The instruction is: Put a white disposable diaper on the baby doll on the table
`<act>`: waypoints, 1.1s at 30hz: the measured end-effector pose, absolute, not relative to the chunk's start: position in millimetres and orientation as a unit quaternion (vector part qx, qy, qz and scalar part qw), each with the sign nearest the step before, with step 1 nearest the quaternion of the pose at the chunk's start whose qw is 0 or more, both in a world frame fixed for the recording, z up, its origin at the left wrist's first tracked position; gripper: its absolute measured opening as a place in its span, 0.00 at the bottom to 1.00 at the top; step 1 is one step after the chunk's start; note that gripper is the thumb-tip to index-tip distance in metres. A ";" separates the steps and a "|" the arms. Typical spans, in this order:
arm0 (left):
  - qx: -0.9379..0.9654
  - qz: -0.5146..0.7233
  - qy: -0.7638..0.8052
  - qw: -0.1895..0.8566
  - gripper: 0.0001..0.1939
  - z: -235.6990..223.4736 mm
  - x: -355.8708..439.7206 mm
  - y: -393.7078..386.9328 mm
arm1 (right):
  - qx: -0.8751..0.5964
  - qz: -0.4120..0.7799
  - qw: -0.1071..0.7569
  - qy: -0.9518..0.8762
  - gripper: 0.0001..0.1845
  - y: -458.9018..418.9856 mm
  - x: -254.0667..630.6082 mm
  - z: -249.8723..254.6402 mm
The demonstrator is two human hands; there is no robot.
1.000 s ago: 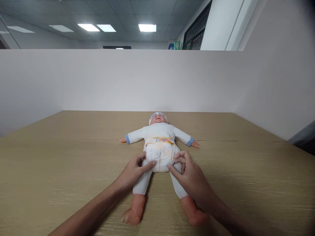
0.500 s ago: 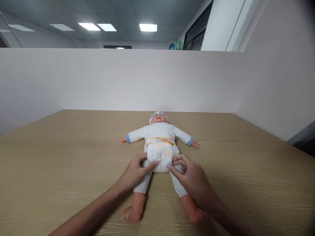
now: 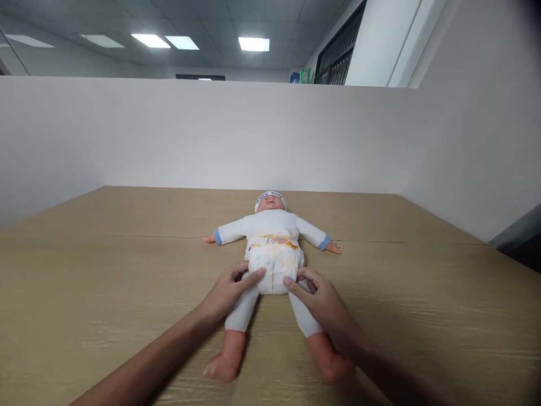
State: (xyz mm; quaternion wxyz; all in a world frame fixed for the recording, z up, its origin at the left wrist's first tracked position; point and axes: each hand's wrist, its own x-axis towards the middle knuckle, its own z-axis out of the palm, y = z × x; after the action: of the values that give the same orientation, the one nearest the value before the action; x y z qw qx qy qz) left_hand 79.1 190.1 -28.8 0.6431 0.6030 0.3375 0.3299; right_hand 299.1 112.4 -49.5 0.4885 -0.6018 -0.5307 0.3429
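Note:
A baby doll [image 3: 270, 221] lies on its back with arms spread and its feet toward me. It has a white suit with blue cuffs and a white headband with lettering. Around its hips is a white diaper [image 3: 274, 270] with an orange patterned waistband. My left hand [image 3: 230, 287] grips the diaper's left leg edge, thumb on the front and fingers tucked at the side. At the right leg edge my right hand [image 3: 319, 296] pinches the diaper between thumb and fingers. Some fingertips of both hands are hidden behind the diaper and legs.
The doll rests on a wide wood-grain table [image 3: 127, 270] with a seam running across it. A white partition [image 3: 253, 135] rises behind the table, and a white wall [image 3: 469, 129] stands on the right. A dark object [image 3: 519, 239] shows past the right edge.
My left thumb has shifted slightly up and left along the diaper's leg edge. The right hand keeps its pinch nearly in place. The whole view has shifted a little.

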 end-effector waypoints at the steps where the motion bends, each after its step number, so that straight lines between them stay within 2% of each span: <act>1: 0.583 0.330 0.334 0.663 0.26 -30.0 78.0 190.6 | -0.595 0.368 0.494 -0.516 0.23 112.8 300.5 -50.6; 6: 0.550 0.343 0.339 0.682 0.25 -34.4 74.1 192.9 | -0.574 0.423 0.498 -0.493 0.26 114.9 308.3 -56.0; 13: 0.565 0.315 0.320 0.692 0.27 -23.5 72.3 194.7 | -0.575 0.376 0.499 -0.529 0.24 114.5 302.0 -47.2; 18: 0.585 0.315 0.324 0.674 0.31 -21.8 73.2 194.8 | -0.563 0.384 0.509 -0.526 0.27 117.2 297.4 -46.4; 21: 0.583 0.321 0.331 0.669 0.31 -26.1 73.9 195.4 | -0.544 0.421 0.500 -0.526 0.30 123.1 303.7 -50.3; 27: 0.568 0.343 0.341 0.666 0.30 -31.5 74.7 196.8 | -0.538 0.440 0.482 -0.533 0.31 126.4 314.1 -45.6; 33: 0.630 0.327 0.353 0.609 0.27 -9.1 57.1 185.8 | -0.560 0.432 0.490 -0.509 0.37 93.1 315.1 -36.4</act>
State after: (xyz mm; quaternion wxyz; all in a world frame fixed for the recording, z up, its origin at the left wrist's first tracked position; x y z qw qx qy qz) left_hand 57.1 185.8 -9.1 0.6090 0.6305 0.3531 0.3270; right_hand 315.1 93.1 -36.4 0.4897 -0.5605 -0.5091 0.4323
